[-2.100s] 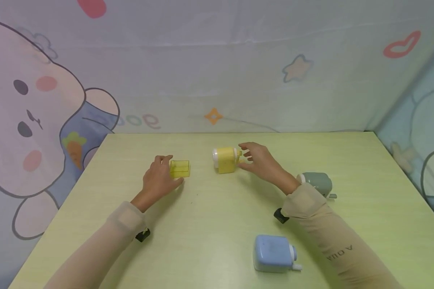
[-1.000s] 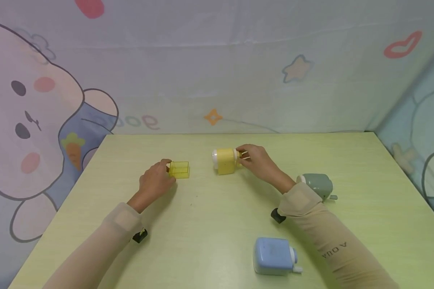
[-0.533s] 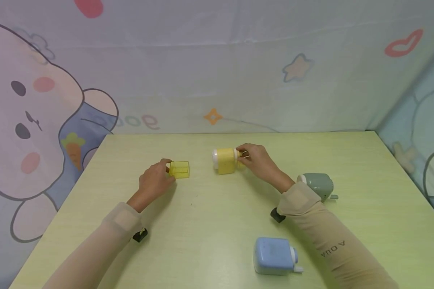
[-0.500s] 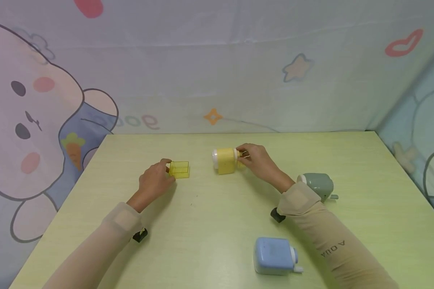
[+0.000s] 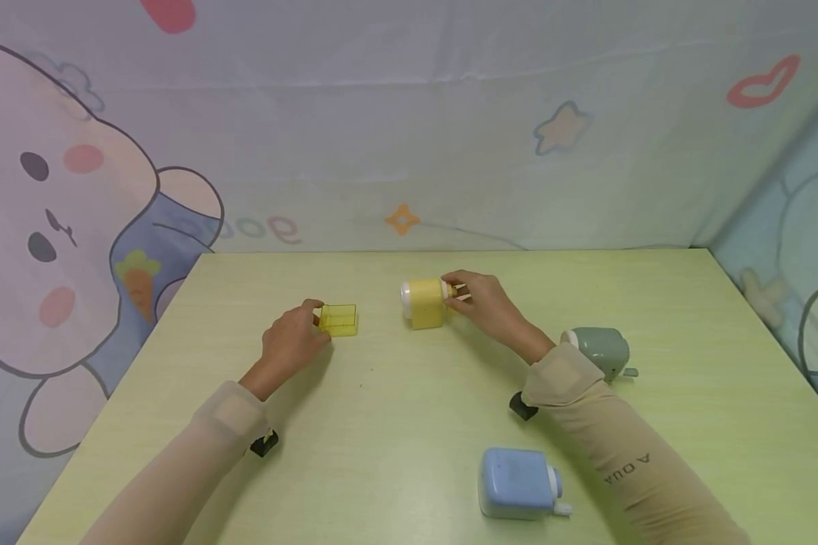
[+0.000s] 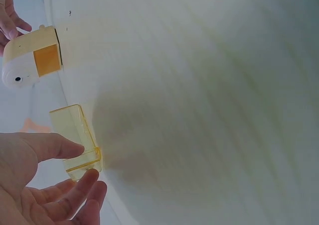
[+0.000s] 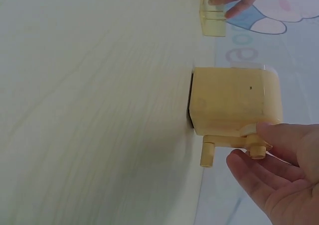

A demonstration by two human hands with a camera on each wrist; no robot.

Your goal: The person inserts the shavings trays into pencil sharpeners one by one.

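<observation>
A yellow crank pencil sharpener (image 5: 425,304) with a white front stands at the back middle of the table. My right hand (image 5: 492,306) pinches its white collar at the crank end, thumb on one side and fingers on the other. The crank handle (image 7: 208,154) shows just past those fingertips in the right wrist view. To the left lies a clear yellow shavings drawer (image 5: 341,322), its top uncovered. My left hand (image 5: 293,347) holds the drawer's left end between thumb and fingers. The left wrist view shows an orange rectangular area (image 6: 47,60) on the sharpener's side, below the white front.
A green sharpener (image 5: 600,347) stands beyond my right forearm, partly covered by the sleeve. Nearer the front is a blue sharpener (image 5: 516,481), its white crank to the right. A printed cloth (image 5: 354,136) hangs behind the table's back edge.
Over two seconds, both hands have closed in, the left on the drawer's end and the right on the sharpener's crank end. Lately the right fingertips have shifted slightly left; the sharpener and drawer stay put.
</observation>
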